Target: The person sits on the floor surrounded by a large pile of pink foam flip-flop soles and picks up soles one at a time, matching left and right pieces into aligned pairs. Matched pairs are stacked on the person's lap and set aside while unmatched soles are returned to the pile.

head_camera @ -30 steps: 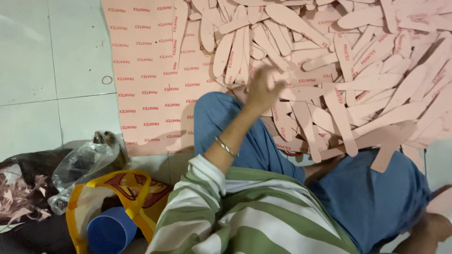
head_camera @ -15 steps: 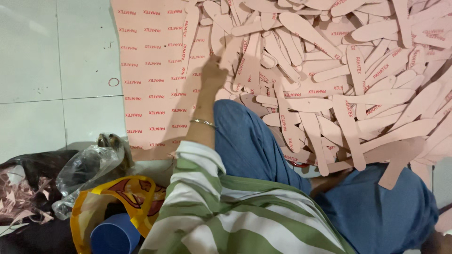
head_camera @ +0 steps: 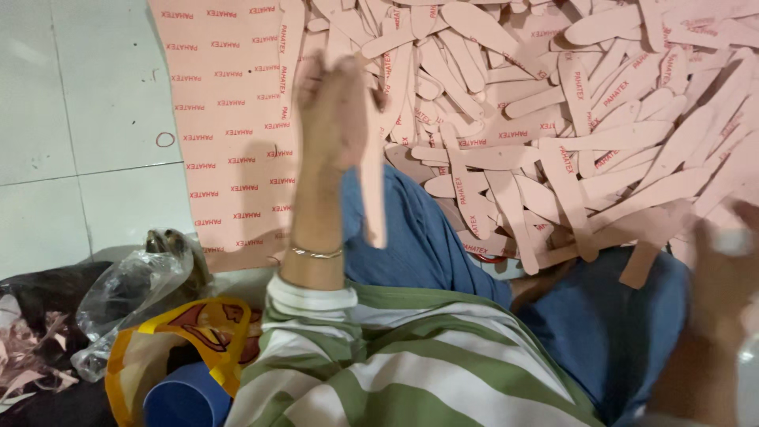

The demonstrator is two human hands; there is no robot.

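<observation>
On the floor, over your lap: your left hand (head_camera: 334,111) is raised above the knee, fingers closed on a long pink strip (head_camera: 373,190) that hangs down from the grip across your blue trouser leg (head_camera: 419,237). The hand is motion-blurred, so the exact finger placement is unclear, but the strip is clearly pinched at its upper end and hangs free below. There's a thin bangle (head_camera: 315,253) on that wrist, with a green-and-white striped sleeve (head_camera: 371,356) below it.

Your right hand (head_camera: 723,261) is at the far right edge, heavily blurred; can't tell whether it's spread or closed, or whether it holds anything. It sits just beside the lower edge of the strip pile.

The pile of pink cut strips (head_camera: 553,119) covers the upper right, loose and overlapping, spilling onto your lap. Under and left of it lies a flat pink sheet (head_camera: 229,134) with rows of red print, resting on the white tiled floor (head_camera: 71,119). A small red ring mark (head_camera: 165,139) lies on the tile just left of the sheet.

At lower left: a crumpled clear plastic bag (head_camera: 130,292), a yellow bag (head_camera: 190,332) and a blue cup (head_camera: 186,399) touching it, plus pink offcuts (head_camera: 28,356) on dark fabric.
</observation>
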